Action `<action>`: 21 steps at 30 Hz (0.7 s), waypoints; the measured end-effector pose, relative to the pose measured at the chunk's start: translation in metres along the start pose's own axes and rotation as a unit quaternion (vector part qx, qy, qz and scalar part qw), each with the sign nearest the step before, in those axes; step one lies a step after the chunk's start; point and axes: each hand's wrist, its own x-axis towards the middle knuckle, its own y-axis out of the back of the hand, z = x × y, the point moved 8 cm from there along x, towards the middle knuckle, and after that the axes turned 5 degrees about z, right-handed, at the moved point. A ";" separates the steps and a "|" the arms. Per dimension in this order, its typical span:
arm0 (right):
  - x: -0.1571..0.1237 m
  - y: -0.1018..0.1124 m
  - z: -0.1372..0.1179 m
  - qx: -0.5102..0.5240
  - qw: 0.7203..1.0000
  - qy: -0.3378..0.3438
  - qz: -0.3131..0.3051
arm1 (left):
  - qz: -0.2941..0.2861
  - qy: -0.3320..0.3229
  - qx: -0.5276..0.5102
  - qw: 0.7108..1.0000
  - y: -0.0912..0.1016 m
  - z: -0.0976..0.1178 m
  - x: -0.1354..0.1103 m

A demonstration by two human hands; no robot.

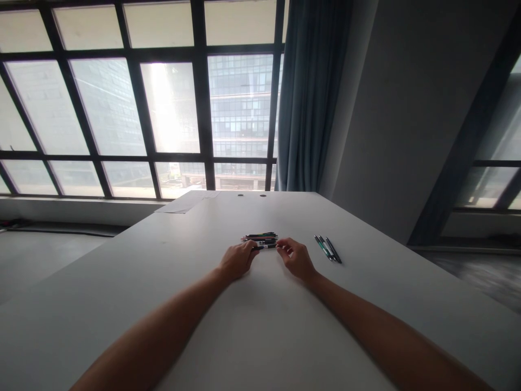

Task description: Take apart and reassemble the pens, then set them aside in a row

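On the white table [252,336], a black pen [267,247] lies crosswise between the 2 hands. The left hand [237,259] has its fingers closed on the pen's left end; the right hand [298,260] is curled, fingertips at the other end, though I cannot tell whether they grip it. Just beyond lies a cluster of pens [259,237]; farther right, 3 slanting pens [328,248], 1 of them green, rest side by side.

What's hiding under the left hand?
A black pen pokes out from the left hand toward the right hand, and white table shows around. The left fingers cover the pen's other end, and what lies beneath the palm can't be seen.
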 end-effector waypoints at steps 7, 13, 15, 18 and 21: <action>0.009 0.008 0.014 -0.026 0.999 0.029 0.007 | 0.024 -0.005 -0.018 1.000 0.002 -0.002 -0.001; 0.017 0.015 0.051 -0.100 0.995 0.001 -0.018 | 0.017 -0.001 -0.008 1.000 0.000 -0.003 -0.001; 0.017 0.016 0.062 -0.122 0.992 -0.023 -0.034 | 0.015 -0.001 -0.004 1.000 -0.001 -0.003 -0.001; 0.016 0.014 0.070 -0.158 0.985 -0.042 -0.058 | 0.013 -0.004 -0.002 1.000 -0.001 -0.003 -0.001; 0.015 0.012 0.073 -0.186 0.979 -0.050 -0.074 | 0.013 -0.007 -0.002 1.000 -0.001 -0.002 0.000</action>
